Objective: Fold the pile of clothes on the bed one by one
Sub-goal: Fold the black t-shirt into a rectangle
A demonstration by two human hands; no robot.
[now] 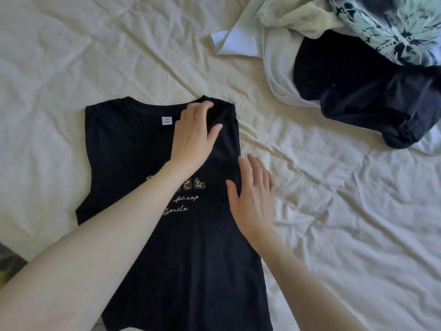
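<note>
A black T-shirt (124, 163) with a gold print and a white neck label lies flat on the bed, collar away from me. Its right side is folded inward, giving a straight right edge. My left hand (193, 137) rests flat near the collar on that folded part, fingers straight. My right hand (254, 197) lies flat on the shirt's right edge lower down, fingers straight and spread. A pile of unfolded clothes (353, 75) sits at the upper right: dark navy garments, a tie-dye piece, a pale yellow and a white one.
The cream bedsheet (334, 211) is wrinkled all around the shirt. A white garment corner (229, 41) juts from the pile's left. A dark patterned object (9, 263) shows at the left edge beside the bed.
</note>
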